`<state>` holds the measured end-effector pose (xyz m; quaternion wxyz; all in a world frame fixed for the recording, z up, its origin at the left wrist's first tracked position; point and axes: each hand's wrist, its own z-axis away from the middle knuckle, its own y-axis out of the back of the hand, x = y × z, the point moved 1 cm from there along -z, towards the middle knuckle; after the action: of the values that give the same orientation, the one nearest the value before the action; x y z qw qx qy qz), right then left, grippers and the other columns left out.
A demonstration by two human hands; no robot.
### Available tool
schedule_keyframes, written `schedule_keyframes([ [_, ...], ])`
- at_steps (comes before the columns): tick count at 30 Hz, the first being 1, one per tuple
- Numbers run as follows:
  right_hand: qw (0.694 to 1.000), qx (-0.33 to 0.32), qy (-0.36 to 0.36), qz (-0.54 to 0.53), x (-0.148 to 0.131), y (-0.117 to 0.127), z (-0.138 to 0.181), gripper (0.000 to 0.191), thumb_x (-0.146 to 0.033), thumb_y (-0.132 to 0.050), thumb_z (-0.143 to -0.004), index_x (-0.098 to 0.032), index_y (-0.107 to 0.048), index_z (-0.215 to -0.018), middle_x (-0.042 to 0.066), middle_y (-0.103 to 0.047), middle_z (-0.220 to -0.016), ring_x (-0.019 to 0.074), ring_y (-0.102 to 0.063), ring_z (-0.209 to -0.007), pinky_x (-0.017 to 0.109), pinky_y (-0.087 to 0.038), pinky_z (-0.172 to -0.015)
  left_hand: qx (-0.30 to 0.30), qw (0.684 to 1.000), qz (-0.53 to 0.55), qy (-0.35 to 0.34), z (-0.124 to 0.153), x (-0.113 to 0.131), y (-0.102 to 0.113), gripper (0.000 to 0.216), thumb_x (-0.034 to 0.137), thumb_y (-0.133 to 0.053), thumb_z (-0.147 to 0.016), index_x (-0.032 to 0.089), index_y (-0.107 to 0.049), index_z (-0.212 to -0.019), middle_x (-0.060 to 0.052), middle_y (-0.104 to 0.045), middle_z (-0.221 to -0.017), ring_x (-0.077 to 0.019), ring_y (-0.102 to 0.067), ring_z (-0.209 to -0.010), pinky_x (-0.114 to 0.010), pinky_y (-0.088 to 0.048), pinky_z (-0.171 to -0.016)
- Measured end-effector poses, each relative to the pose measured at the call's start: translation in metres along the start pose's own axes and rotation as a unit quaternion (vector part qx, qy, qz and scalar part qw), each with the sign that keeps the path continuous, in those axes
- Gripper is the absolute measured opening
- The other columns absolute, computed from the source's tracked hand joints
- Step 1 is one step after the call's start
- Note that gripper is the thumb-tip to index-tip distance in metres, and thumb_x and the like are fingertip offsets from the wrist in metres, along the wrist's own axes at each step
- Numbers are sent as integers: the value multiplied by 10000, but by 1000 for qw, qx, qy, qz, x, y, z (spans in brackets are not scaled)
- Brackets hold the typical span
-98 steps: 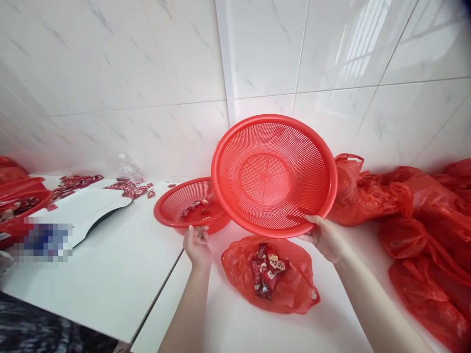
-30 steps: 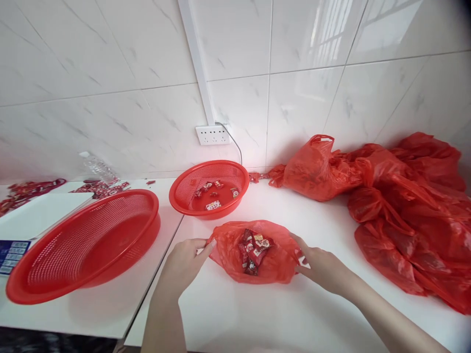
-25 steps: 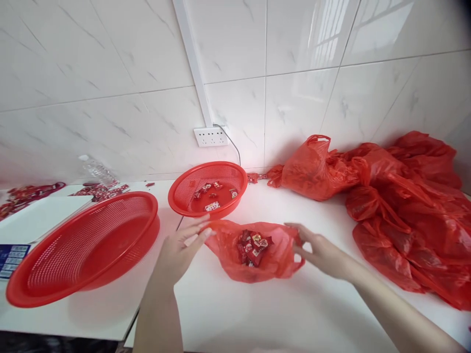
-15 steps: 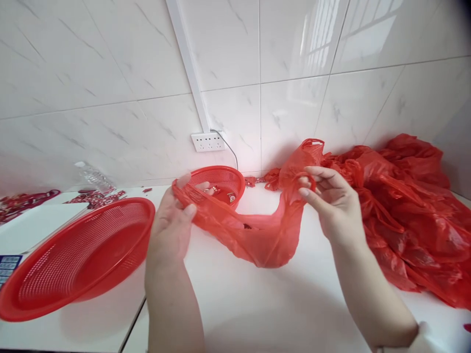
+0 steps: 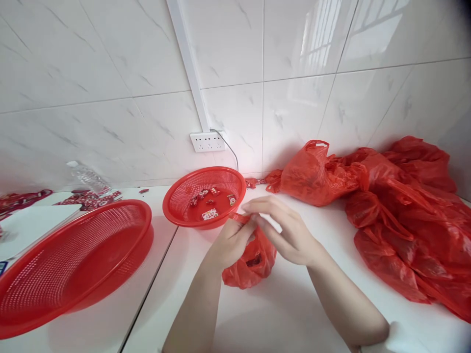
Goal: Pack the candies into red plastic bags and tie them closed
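Observation:
A red plastic bag (image 5: 248,269) hangs low over the white table, its top gathered between both hands. My left hand (image 5: 233,240) is closed on the bag's handles. Fingertips of my right hand (image 5: 285,230) meet the left thumb at the gathered top, pinching the bag there. Something dark shows through the bag's side, too unclear to name. Just beyond the hands stands a small red basket (image 5: 204,176) with several little wrapped pieces and a white patterned packet (image 5: 210,214) inside.
A large red basket (image 5: 91,260) stands at the left. Many red plastic bags (image 5: 412,235) are heaped at the right. At the back left lie a clear plastic bottle (image 5: 88,177) and red packets (image 5: 90,200). A socket strip (image 5: 207,142) is on the tiled wall.
My hands, spread apart with the bag stretched between them, have come together. The bag's handles are now gathered at one point, and the bag hangs below them.

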<state>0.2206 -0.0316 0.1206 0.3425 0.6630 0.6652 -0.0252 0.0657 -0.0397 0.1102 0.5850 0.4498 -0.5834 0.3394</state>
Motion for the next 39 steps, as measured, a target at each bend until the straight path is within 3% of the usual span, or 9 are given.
schedule_keyframes([
  [6, 995, -23, -95, -2, 28, 6, 6, 304, -77, -478, -890, -241, -619, -1103, 27, -672, -996, 150, -628, -904, 301, -512, -810, -11, 998, -22, 62, -4, -7, 7, 476, 540, -354, -948, 178, -609, -772, 64, -342, -450, -66, -328, -401, -224, -308, -467],
  [13, 979, 78, -184, 45, 40, 27, 11, 192, -52, -532, -803, -204, -609, -891, 14, -650, -865, 146, -611, -791, 285, -504, -717, 81, 990, 53, 101, -12, 3, 13, 562, 569, -353, -936, 162, -580, -1249, 23, -552, -465, -64, -326, -323, -210, -313, -401],
  [18, 982, -85, -152, -78, 22, 33, 14, 242, -21, -513, -761, -208, -617, -875, 4, -648, -860, 135, -618, -785, 277, -531, -725, 104, 985, 114, 72, -18, -9, 12, 445, 484, -519, -898, 155, -662, -1161, 37, -478, -431, -102, -479, -450, -240, -455, -569],
  [23, 959, -224, -116, -131, 17, 29, 13, 128, -124, -595, -818, -209, -637, -906, 15, -684, -905, 145, -633, -810, 301, -531, -759, 1, 1000, 5, 11, -16, -15, 12, 120, 227, -628, -812, 182, -698, -899, -19, -666, -721, -113, -553, -534, -261, -452, -557],
  [26, 971, -99, -175, -126, 30, 23, 11, 66, -234, -595, -875, -191, -614, -828, 12, -644, -817, 132, -613, -760, 278, -512, -722, -5, 979, -192, -73, -11, -11, 14, 157, 81, -545, -770, 188, -653, -731, 1, -627, -702, -114, -543, -593, -240, -398, -553],
  [28, 969, -2, -217, -120, 42, 16, 11, 129, -292, -558, -911, -189, -604, -849, 16, -620, -829, 134, -606, -793, 277, -499, -741, 22, 925, -356, -129, -9, -9, 15, 222, 22, -490, -746, 186, -619, -672, 5, -590, -701, -111, -491, -603, -246, -338, -538],
  [32, 939, -6, -273, -208, 58, -3, 10, 285, -386, -492, -948, -216, -561, -1165, 56, -619, -1113, 163, -592, -1037, 340, -461, -927, 23, 836, -497, -232, -11, -9, 14, 259, -10, -442, -762, 180, -572, -643, -35, -572, -807, -171, -489, -795, -278, -357, -621],
  [35, 919, -25, -291, -265, 62, -12, 9, 318, -429, -489, -941, -205, -580, -1148, 47, -633, -1078, 165, -578, -1044, 339, -445, -942, 6, 865, -436, -247, -13, -9, 13, 243, 29, -442, -833, 199, -614, -810, -48, -571, -935, -184, -503, -920, -300, -419, -781],
  [39, 904, 10, -288, -314, 64, -15, 7, 317, -459, -560, -892, -165, -617, -791, -5, -602, -783, 134, -568, -781, 294, -468, -794, -5, 920, -325, -220, -15, -10, 11, 252, 156, -409, -945, 247, -608, -1069, -48, -545, -1019, -158, -544, -944, -286, -451, -845],
])
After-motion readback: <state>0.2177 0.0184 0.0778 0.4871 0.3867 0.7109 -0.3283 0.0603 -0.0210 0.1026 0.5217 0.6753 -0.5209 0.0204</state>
